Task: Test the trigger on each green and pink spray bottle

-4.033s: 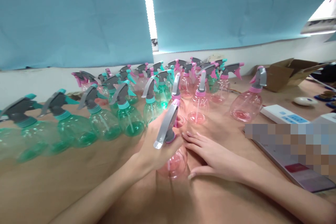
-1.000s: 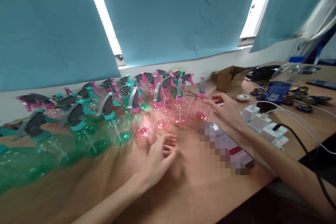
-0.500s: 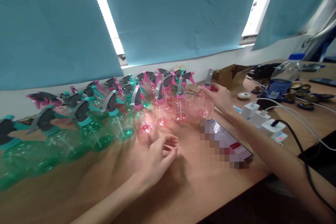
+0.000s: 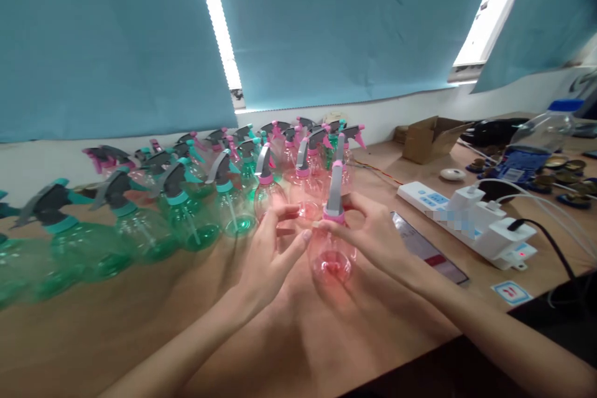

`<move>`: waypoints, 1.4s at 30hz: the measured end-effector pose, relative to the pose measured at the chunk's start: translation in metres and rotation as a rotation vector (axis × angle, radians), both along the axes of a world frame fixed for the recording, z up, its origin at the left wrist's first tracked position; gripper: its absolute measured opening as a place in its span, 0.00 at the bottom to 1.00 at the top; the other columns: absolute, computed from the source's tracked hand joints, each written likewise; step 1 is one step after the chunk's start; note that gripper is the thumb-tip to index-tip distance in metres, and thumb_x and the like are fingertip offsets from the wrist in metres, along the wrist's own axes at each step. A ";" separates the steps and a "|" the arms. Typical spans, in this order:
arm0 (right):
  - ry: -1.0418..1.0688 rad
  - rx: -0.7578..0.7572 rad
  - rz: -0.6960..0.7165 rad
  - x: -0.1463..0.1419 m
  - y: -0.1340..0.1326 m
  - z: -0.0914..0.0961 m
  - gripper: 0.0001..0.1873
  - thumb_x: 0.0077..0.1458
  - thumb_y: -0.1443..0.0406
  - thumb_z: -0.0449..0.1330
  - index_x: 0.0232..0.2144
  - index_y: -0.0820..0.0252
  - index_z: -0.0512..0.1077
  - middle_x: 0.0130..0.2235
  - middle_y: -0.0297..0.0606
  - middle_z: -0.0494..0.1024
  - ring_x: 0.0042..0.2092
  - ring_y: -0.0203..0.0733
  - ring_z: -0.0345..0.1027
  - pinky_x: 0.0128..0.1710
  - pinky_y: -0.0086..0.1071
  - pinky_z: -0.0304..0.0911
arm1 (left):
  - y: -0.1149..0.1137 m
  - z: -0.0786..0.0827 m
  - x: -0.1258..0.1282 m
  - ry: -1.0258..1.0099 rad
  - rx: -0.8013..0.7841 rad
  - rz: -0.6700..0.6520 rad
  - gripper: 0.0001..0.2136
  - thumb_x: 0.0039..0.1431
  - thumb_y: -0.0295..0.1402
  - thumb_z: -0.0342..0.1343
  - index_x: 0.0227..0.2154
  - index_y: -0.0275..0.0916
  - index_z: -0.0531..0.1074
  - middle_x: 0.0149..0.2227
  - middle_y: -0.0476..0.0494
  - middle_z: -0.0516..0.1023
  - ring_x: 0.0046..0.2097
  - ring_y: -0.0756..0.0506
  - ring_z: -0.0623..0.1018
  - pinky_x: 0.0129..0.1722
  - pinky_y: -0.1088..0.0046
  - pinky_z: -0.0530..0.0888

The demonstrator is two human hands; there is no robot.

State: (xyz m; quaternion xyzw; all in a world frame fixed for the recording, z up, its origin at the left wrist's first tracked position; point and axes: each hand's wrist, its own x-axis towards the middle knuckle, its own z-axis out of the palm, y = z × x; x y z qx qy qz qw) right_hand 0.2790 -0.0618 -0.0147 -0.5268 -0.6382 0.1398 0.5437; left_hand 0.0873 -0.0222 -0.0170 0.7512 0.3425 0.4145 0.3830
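Note:
A clear pink spray bottle (image 4: pixel 333 261) with a grey trigger head and pink collar is in front of me. My right hand (image 4: pixel 380 236) grips it around the collar, thumb in front and fingers at the side. Just left of the bottle is my left hand (image 4: pixel 268 255), fingers curved and apart from the thumb, holding nothing. Its thumb tip comes close to the bottle; I cannot tell if they touch. Behind it stand more pink spray bottles (image 4: pixel 269 193). Green spray bottles (image 4: pixel 193 229) with turquoise collars line up to the left.
To the right lie a phone (image 4: pixel 431 252), partly behind my right arm, and a white power strip (image 4: pixel 415 196) with chargers and cables. Farther back are a cardboard box (image 4: pixel 423 142), a white mouse (image 4: pixel 452 175) and a large blue-capped plastic bottle (image 4: pixel 532 143).
My right hand has brought the pink spray bottle from the right end of the row toward me, beside my left hand. The camera view has shifted to the right.

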 end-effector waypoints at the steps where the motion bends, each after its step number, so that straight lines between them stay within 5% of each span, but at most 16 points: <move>1: 0.005 -0.002 0.044 -0.008 0.001 -0.001 0.16 0.52 0.52 0.67 0.37 0.57 0.75 0.39 0.38 0.81 0.41 0.48 0.75 0.40 0.38 0.67 | 0.002 0.003 -0.004 0.006 0.026 0.000 0.19 0.61 0.43 0.57 0.51 0.42 0.66 0.54 0.40 0.70 0.54 0.40 0.72 0.53 0.57 0.71; 7: 0.001 -0.063 0.229 -0.053 0.012 -0.009 0.09 0.55 0.60 0.64 0.36 0.57 0.71 0.36 0.35 0.78 0.37 0.43 0.73 0.35 0.35 0.67 | 0.010 0.020 -0.024 0.104 0.050 -0.047 0.28 0.54 0.37 0.62 0.57 0.41 0.62 0.58 0.38 0.68 0.57 0.37 0.71 0.57 0.54 0.68; 10: -0.016 0.019 0.327 -0.071 0.022 -0.024 0.16 0.53 0.55 0.66 0.39 0.57 0.69 0.39 0.37 0.77 0.40 0.46 0.72 0.38 0.39 0.67 | 0.012 0.028 -0.033 0.118 0.006 -0.021 0.25 0.54 0.39 0.63 0.54 0.39 0.65 0.53 0.38 0.72 0.51 0.39 0.75 0.51 0.57 0.72; 17: -0.358 -0.091 0.406 -0.092 0.030 -0.035 0.38 0.45 0.43 0.67 0.51 0.57 0.65 0.52 0.46 0.74 0.53 0.59 0.67 0.52 0.53 0.63 | 0.016 0.034 -0.054 0.134 0.087 0.062 0.18 0.56 0.38 0.60 0.47 0.38 0.66 0.42 0.44 0.73 0.38 0.46 0.73 0.39 0.66 0.70; 21: -0.376 -0.168 0.550 -0.088 0.035 -0.037 0.49 0.44 0.41 0.66 0.61 0.56 0.56 0.58 0.47 0.70 0.58 0.60 0.63 0.55 0.53 0.61 | 0.018 0.022 -0.060 0.127 0.145 0.050 0.10 0.58 0.29 0.52 0.43 0.40 0.65 0.33 0.51 0.67 0.32 0.49 0.66 0.32 0.70 0.65; 26: -0.494 -0.275 0.597 -0.061 0.041 -0.054 0.45 0.51 0.41 0.61 0.62 0.59 0.59 0.59 0.52 0.69 0.57 0.59 0.64 0.55 0.53 0.61 | 0.023 0.012 -0.059 0.098 0.223 0.050 0.07 0.55 0.24 0.48 0.36 0.41 0.61 0.29 0.53 0.62 0.28 0.51 0.62 0.29 0.72 0.61; 35: -0.649 -0.255 0.549 -0.043 0.040 -0.078 0.48 0.51 0.38 0.58 0.63 0.65 0.61 0.66 0.55 0.57 0.68 0.62 0.46 0.64 0.56 0.47 | 0.026 0.016 -0.057 0.107 0.274 0.057 0.07 0.51 0.22 0.48 0.29 0.41 0.59 0.28 0.53 0.62 0.27 0.50 0.62 0.26 0.72 0.59; 42: -0.630 -0.261 0.570 -0.041 0.043 -0.078 0.49 0.48 0.39 0.62 0.64 0.61 0.62 0.67 0.52 0.56 0.68 0.61 0.44 0.65 0.56 0.46 | 0.026 0.021 -0.058 0.113 0.261 0.036 0.07 0.49 0.25 0.49 0.25 0.42 0.56 0.26 0.52 0.62 0.26 0.50 0.62 0.26 0.70 0.60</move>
